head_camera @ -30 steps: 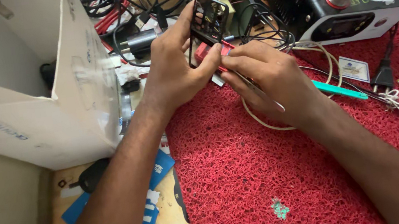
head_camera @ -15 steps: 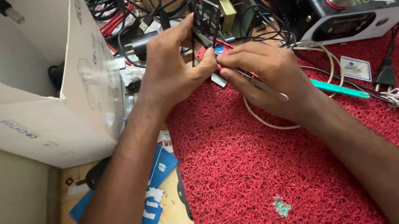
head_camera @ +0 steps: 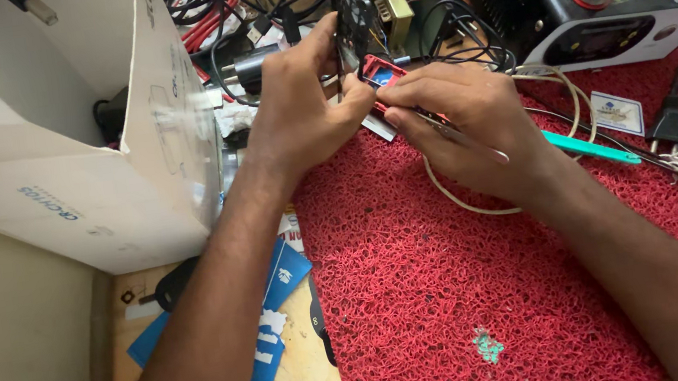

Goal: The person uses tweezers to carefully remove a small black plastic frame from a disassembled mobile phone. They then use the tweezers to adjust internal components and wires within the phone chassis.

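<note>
Since a second ago both my hands have slid a little up the mat toward the wires, and the black board has turned more edge-on to me.

My left hand (head_camera: 295, 118) pinches that board (head_camera: 354, 27) upright between thumb and fingers, closed on it. My right hand (head_camera: 470, 125) is curled shut around a thin tool (head_camera: 444, 124), its tip hidden at the small red frame (head_camera: 381, 76) that sits where the two hands meet, at the far edge of the red mat (head_camera: 474, 286).

To do this well, I judge the board must be held dead steady while the tool works in short, light strokes, wrist resting on the mat. A teal pry tool (head_camera: 591, 147) lies just right of my wrist; the white box (head_camera: 91, 162) stands to the left, on the counter.
</note>
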